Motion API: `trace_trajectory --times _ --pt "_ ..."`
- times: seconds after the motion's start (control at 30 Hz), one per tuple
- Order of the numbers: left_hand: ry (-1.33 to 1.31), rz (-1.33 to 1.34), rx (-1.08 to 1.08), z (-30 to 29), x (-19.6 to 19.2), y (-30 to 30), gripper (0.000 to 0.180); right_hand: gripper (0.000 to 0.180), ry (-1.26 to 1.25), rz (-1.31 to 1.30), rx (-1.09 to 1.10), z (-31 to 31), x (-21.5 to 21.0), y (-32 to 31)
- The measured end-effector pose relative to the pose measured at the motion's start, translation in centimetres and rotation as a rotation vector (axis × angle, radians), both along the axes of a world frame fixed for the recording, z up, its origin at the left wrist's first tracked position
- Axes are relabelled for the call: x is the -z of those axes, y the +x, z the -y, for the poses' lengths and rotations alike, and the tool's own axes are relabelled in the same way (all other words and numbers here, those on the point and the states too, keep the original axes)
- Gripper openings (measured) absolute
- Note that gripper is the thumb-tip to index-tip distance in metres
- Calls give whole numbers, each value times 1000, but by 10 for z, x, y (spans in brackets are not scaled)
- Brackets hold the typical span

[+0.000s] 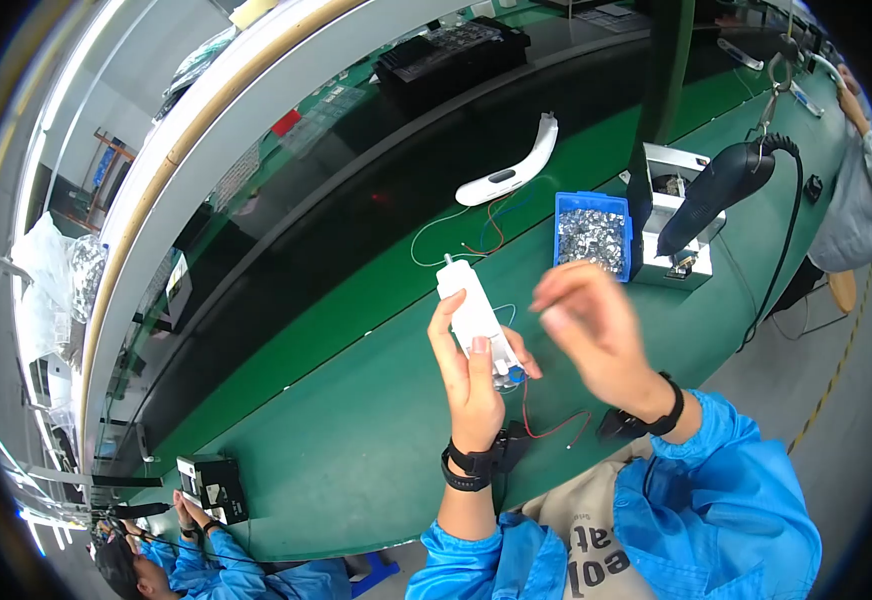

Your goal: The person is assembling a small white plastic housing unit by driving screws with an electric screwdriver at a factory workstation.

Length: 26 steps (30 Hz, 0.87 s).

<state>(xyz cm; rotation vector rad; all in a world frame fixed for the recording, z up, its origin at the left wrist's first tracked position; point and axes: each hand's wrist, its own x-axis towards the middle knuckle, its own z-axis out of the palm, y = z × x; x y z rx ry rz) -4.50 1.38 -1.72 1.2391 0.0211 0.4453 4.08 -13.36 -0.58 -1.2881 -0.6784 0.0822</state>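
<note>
My left hand (468,375) grips a long white plastic housing (471,305) upright above the green bench (356,440). Thin red, blue and white wires (546,425) trail from its lower end. My right hand (591,325) hovers just right of the housing, blurred, its fingers loosely curled; nothing shows in them. Both wrists wear black bands, and both sleeves are blue.
A second curved white housing (511,170) lies further back with loose wires. A blue tray of small metal parts (593,235) sits beside a metal fixture (678,215). A dark electric screwdriver (721,190) hangs on a cable. Other people work at lower left and far right.
</note>
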Motion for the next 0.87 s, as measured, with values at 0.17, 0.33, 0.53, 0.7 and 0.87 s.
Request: trace_trajectory --times 0.17,0.33,0.53,0.7,0.87 --pt "-56 10 -48 -6 -7 3 46 49 107 478 917 76 -28 36" --pt "-29 -35 7 -3 -10 11 40 73 254 256 269 80 -59 87" --pt "34 -57 10 10 -5 22 37 30 268 64 -16 112 -47 115" --pt "26 -45 -40 9 -4 25 36 62 341 128 131 129 -24 115" --pt "31 -57 -48 7 -4 25 37 83 237 103 128 134 -10 116"
